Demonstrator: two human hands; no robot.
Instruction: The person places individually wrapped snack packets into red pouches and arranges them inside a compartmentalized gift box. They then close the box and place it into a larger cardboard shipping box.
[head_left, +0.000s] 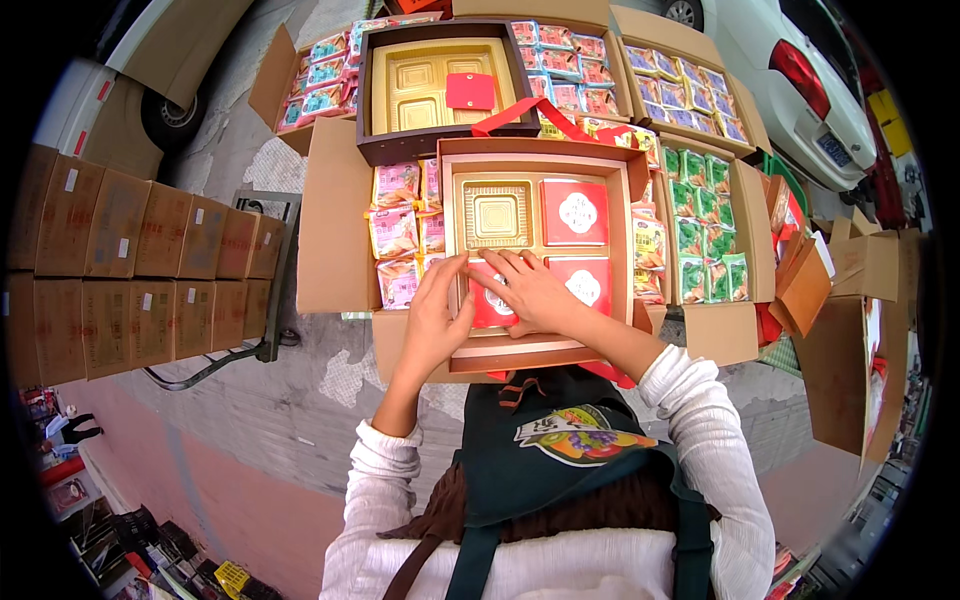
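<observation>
An open gift box (626, 300) with a gold plastic tray lies before me. Small red boxes with white emblems fill its upper right (575, 212) and lower right (581, 285) compartments. The upper left compartment (496, 214) holds nothing. In the lower left one sits another small red box (491, 311), partly covered by my hands. My right hand (544, 296) spans this box, fingers at its far edge and thumb at its near edge. My left hand (437, 319) is beside its left edge, thumb apart from the fingers, with fingertips at the far left corner.
Behind stands a dark box (367, 97) with a gold tray and a red card (470, 91). Open cartons hold pink (395, 232), green (694, 199) and purple (682, 90) packets. Red ribbon (517, 116) trails between the boxes. Stacked cartons (142, 232) are on a trolley at left.
</observation>
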